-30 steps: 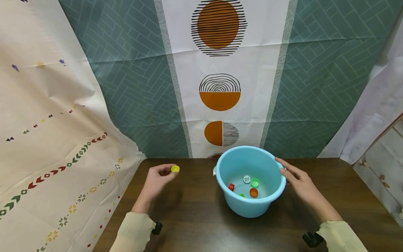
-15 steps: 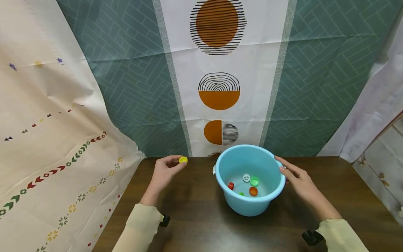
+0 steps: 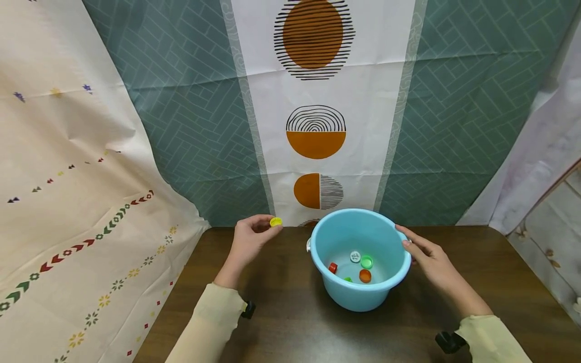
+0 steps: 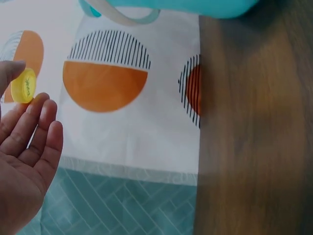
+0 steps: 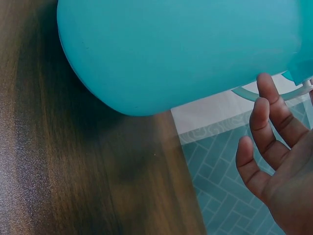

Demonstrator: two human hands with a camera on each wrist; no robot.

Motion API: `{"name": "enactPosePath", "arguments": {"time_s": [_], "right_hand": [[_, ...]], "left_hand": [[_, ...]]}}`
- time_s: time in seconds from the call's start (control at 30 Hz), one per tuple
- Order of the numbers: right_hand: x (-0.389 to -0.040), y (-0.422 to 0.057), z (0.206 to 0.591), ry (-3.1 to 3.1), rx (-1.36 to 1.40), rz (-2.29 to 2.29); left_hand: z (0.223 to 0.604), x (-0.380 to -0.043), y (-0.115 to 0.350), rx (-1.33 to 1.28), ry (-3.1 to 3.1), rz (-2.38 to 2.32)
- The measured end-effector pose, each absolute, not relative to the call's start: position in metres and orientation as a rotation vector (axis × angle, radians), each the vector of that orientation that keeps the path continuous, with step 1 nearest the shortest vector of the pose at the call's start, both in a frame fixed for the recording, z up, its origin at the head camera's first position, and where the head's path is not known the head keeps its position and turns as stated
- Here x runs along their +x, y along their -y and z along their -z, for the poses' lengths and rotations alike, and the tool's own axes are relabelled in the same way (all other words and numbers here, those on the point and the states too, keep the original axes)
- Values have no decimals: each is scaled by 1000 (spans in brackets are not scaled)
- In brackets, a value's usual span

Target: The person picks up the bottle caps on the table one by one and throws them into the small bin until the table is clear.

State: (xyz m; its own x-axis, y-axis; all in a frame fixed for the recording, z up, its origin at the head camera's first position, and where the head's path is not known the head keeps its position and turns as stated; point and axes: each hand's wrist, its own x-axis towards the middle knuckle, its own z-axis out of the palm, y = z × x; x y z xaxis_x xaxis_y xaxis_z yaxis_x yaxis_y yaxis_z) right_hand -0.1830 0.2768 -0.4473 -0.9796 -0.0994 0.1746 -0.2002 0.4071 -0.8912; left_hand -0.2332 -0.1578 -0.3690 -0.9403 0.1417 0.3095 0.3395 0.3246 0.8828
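Observation:
Between thumb and fingertips my left hand (image 3: 248, 241) pinches a yellow bottle cap (image 3: 276, 222), held in the air to the left of a light blue bucket (image 3: 358, 298). The left wrist view shows small marks on the face of the cap (image 4: 24, 86). My right hand (image 3: 431, 259) grips the bucket's right rim, thumb on top and other fingers along the outside. In the right wrist view, the lower fingers of the hand (image 5: 283, 152) are beside the bucket wall (image 5: 176, 54). The bucket stands upright on the table.
Inside the bucket lie several caps: a white one (image 3: 355, 257), a green ring-like one (image 3: 366, 262), an orange one (image 3: 365, 276) and a red one (image 3: 333, 267). A pale handle (image 4: 128, 18) hangs at its side. Patterned cloth (image 3: 313, 196) hangs behind the brown table (image 3: 290, 322).
My left hand has moved right and farther back with the yellow cap, coming nearer the bucket. The right hand and bucket have stayed in place.

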Motion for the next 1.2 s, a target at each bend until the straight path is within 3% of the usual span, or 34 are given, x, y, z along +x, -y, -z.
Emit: {"name": "enactPosePath", "arguments": {"time_s": [0.27, 0.6, 1.2], "right_hand": [[-183, -277, 448, 2536, 284, -1665], [-182, -276, 448, 2529, 278, -1673], [-181, -274, 448, 2524, 276, -1671]], "left_hand": [[362, -234, 135, -527, 2380, 1612], [383, -262, 115, -565, 2366, 1645], [379, -258, 77, -719, 2357, 1703]]}}
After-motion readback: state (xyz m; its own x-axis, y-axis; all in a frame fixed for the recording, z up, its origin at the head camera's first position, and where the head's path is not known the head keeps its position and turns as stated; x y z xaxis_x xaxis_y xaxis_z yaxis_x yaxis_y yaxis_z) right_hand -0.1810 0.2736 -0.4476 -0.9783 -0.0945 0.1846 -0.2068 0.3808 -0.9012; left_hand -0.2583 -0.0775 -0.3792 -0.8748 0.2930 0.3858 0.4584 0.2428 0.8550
